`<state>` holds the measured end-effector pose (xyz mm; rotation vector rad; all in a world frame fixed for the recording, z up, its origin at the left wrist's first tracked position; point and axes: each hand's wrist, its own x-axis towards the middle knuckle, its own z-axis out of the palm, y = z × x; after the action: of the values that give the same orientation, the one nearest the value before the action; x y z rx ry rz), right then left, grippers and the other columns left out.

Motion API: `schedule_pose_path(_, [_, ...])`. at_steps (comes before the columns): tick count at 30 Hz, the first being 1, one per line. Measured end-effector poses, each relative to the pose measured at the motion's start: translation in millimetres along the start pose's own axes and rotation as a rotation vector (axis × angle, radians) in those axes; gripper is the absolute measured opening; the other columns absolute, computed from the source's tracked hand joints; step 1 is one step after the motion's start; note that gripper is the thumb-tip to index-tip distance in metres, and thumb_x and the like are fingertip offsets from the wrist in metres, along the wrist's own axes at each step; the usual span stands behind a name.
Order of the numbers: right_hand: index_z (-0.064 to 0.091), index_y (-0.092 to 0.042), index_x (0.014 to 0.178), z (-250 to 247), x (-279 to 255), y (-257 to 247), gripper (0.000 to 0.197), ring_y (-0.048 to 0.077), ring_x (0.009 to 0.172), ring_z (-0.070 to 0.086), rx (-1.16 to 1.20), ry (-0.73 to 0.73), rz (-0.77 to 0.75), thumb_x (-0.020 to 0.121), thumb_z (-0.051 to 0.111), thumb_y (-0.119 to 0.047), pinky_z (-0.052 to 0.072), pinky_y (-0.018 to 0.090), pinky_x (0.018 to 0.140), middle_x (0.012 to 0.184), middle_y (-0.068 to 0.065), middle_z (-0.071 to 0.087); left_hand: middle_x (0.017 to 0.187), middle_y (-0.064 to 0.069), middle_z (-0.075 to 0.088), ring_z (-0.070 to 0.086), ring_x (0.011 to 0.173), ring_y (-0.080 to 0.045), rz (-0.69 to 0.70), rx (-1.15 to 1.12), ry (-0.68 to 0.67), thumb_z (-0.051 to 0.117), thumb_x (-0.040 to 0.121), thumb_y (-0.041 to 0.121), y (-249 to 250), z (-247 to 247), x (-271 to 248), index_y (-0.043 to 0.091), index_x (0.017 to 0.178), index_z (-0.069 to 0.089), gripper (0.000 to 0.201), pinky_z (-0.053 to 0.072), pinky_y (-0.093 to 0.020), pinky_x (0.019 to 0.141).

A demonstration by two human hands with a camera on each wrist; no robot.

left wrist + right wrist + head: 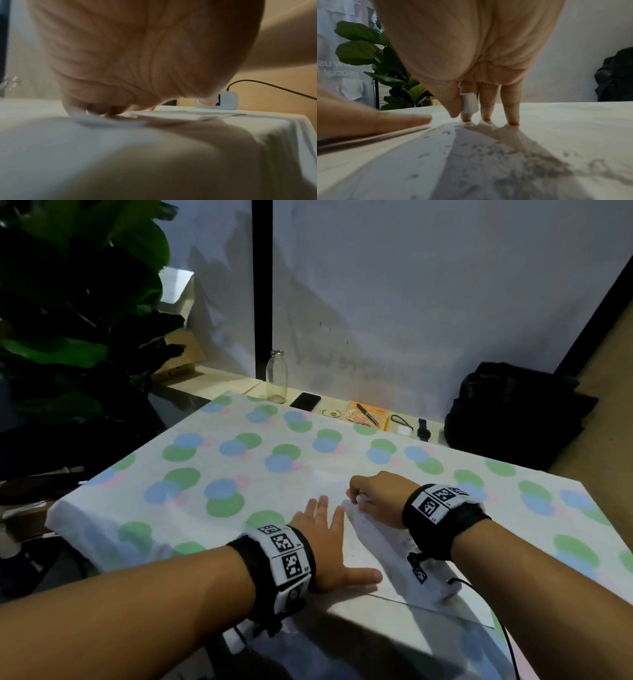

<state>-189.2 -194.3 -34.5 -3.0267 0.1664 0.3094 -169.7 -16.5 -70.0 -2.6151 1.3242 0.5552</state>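
Observation:
A white sheet of paper (363,556) lies on the spotted tablecloth (222,460) near the table's front edge, with a flap (387,546) folded over along its right side. My left hand (323,522) lies flat on the sheet, fingers spread and thumb stretched out to the right. My right hand (356,499) pinches the far end of the flap. In the right wrist view the thumb and forefinger (469,105) hold a bit of white paper while the other fingertips (511,121) touch the sheet (471,162). The left wrist view shows the palm (120,60) low over the paper (171,115).
Along the far edge stand a glass bottle (276,378), a dark phone (305,401), a pen on an orange booklet (367,414) and a watch (423,429). A black bag (513,412) sits at back right. A leafy plant (78,320) fills the left.

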Motion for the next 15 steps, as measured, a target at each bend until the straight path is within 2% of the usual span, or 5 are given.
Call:
schedule_pose_path(2, [0.05,-0.028,0.097,-0.1,-0.6,-0.1,0.008,0.029,0.097,0.06,-0.009,-0.003,-0.003,0.097,0.047,-0.021,0.051,0.04,0.088,0.11,0.008,0.068,0.163,-0.015,-0.029,-0.02,0.153,-0.036,0.064,-0.055,0.011,0.028,0.075,0.098,12.3,4.8,2.0,0.014,0.158,-0.021,0.128,0.0,-0.056,0.125])
schedule_pose_path(5, [0.056,-0.024,0.104,0.5,-1.5,0.8,0.012,0.028,0.099,0.061,-0.017,-0.011,-0.01,0.098,0.046,-0.02,0.051,0.038,0.088,0.112,0.006,0.068,0.168,-0.017,-0.014,-0.006,0.156,-0.036,0.242,-0.07,0.081,0.029,0.079,0.094,29.2,4.0,1.4,0.009,0.159,-0.016,0.125,0.008,-0.055,0.125])
schedule_pose_path(7, [0.055,-0.025,0.103,0.2,-1.4,1.5,0.011,0.028,0.098,0.061,-0.015,-0.01,-0.01,0.098,0.047,-0.019,0.051,0.039,0.087,0.112,0.007,0.068,0.168,-0.017,-0.012,-0.005,0.156,-0.036,0.171,-0.046,0.115,0.029,0.08,0.093,22.8,-0.3,4.9,0.008,0.16,-0.013,0.124,0.01,-0.053,0.126])
schedule_pose_path(11, [0.051,-0.029,0.097,-0.5,0.0,0.8,0.01,0.029,0.095,0.059,-0.002,-0.005,-0.016,0.098,0.046,-0.019,0.05,0.039,0.086,0.109,0.007,0.068,0.166,-0.018,-0.019,-0.014,0.155,-0.036,-0.094,-0.047,0.082,0.026,0.079,0.093,0.9,3.6,10.4,0.011,0.16,-0.014,0.122,0.001,-0.052,0.126])
schedule_pose_path(15, [0.051,-0.03,0.097,-1.0,1.5,0.5,0.011,0.028,0.096,0.06,-0.004,-0.003,-0.002,0.098,0.046,-0.02,0.051,0.04,0.087,0.11,0.006,0.068,0.167,-0.016,-0.017,-0.01,0.156,-0.032,0.041,-0.058,0.063,0.029,0.079,0.094,15.3,4.7,5.3,0.009,0.16,-0.012,0.124,0.0,-0.053,0.125])
